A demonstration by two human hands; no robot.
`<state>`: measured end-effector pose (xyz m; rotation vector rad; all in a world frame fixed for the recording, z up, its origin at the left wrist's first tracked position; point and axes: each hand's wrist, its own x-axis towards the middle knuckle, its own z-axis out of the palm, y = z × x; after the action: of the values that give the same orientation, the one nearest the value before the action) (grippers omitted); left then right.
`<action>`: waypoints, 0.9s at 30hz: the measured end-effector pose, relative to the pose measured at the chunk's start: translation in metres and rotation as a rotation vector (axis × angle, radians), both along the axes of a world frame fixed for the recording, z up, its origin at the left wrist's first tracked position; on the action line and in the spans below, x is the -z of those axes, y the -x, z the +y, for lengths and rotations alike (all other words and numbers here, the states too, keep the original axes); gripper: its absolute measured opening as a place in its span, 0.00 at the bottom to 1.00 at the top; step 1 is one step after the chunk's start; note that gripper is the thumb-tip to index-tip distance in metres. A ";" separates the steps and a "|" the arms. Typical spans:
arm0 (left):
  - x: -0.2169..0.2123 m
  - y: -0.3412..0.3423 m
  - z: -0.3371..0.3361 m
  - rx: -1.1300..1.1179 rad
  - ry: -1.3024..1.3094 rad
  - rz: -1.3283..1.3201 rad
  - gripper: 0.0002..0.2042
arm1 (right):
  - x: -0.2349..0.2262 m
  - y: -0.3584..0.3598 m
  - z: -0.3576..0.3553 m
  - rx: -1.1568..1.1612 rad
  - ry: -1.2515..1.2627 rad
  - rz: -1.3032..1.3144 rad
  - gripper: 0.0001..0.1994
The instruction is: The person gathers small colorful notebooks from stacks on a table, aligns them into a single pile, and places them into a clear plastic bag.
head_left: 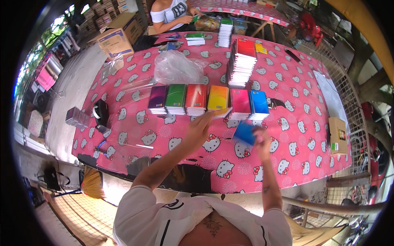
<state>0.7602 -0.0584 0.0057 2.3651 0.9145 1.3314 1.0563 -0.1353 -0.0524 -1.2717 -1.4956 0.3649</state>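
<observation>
My left hand [200, 126] is closed on a small yellow notebook [221, 112], seen nearly edge-on at the front of the yellow stack. In my right hand [262, 144] is a blue notebook [244, 132], held by its right side above the tablecloth and slightly blurred. Beyond my hands runs a row of spiral notebook stacks: purple [157, 96], green [176, 96], red [196, 96], yellow [218, 95], pink [240, 101] and blue [259, 102].
Behind the row rise a tall red-topped notebook stack [243, 61] and a green-topped one [225, 33]. Clear plastic bags [178, 67] lie left of them. A black tape dispenser [101, 112] sits at the left edge, a small carton [337, 135] at the right. Another person [172, 14] handles something green across the table.
</observation>
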 end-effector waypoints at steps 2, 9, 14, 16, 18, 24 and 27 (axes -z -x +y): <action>0.029 0.029 -0.039 0.095 -0.114 0.088 0.20 | 0.038 0.026 -0.016 -0.241 0.030 -0.303 0.13; 0.091 0.028 -0.065 0.075 0.118 0.433 0.25 | -0.009 0.081 0.066 -0.056 0.087 -0.240 0.18; 0.057 0.065 0.083 -0.375 -0.129 0.605 0.23 | -0.017 0.152 0.123 -0.008 0.030 -0.606 0.18; 0.052 0.072 0.086 -0.281 -0.162 0.595 0.21 | -0.012 0.133 0.117 -0.007 0.108 -0.615 0.14; 0.040 0.079 0.070 -0.247 -0.222 0.439 0.18 | -0.011 0.106 0.080 0.157 -0.052 -0.451 0.13; 0.008 0.046 -0.024 0.038 -0.144 0.083 0.18 | 0.053 0.041 -0.012 -0.141 0.171 0.035 0.13; 0.051 0.042 -0.067 0.271 -0.193 0.301 0.17 | 0.055 0.040 -0.018 -0.171 0.173 0.146 0.13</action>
<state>0.7184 -0.1257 -0.0451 2.7716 0.5259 1.0177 1.0163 -0.1530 -0.1078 -1.2260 -1.4758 0.6981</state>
